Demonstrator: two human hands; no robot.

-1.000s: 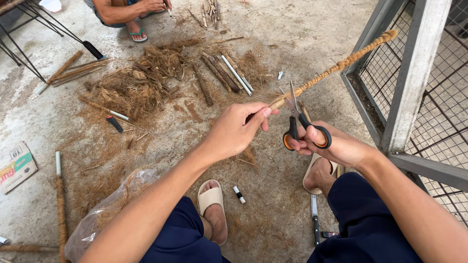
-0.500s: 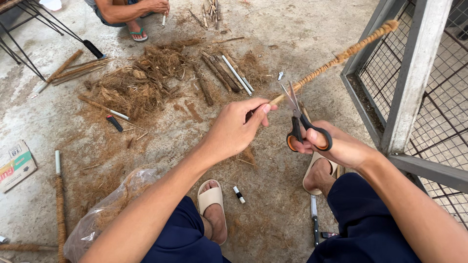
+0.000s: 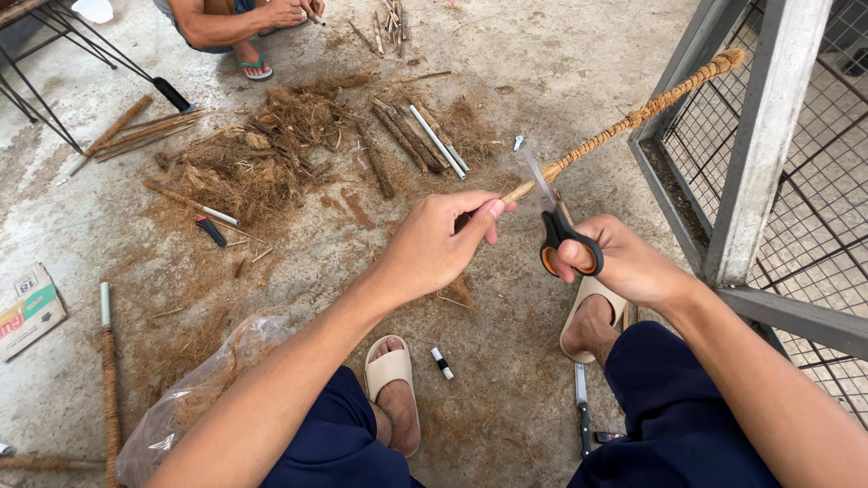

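Now the left hand (image 3: 434, 248) pinches the stick's (image 3: 633, 116) near end; its length runs up-right away, scissors (image 3: 556, 226) clamped in the right hand (image 3: 624, 262) just beside.

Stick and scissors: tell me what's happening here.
A seated person's left hand pinches the near end of a long fibre-wrapped stick. The right hand holds scissors, blades up against that end. Loose fibre and more sticks lie on the concrete floor, where another person squats.
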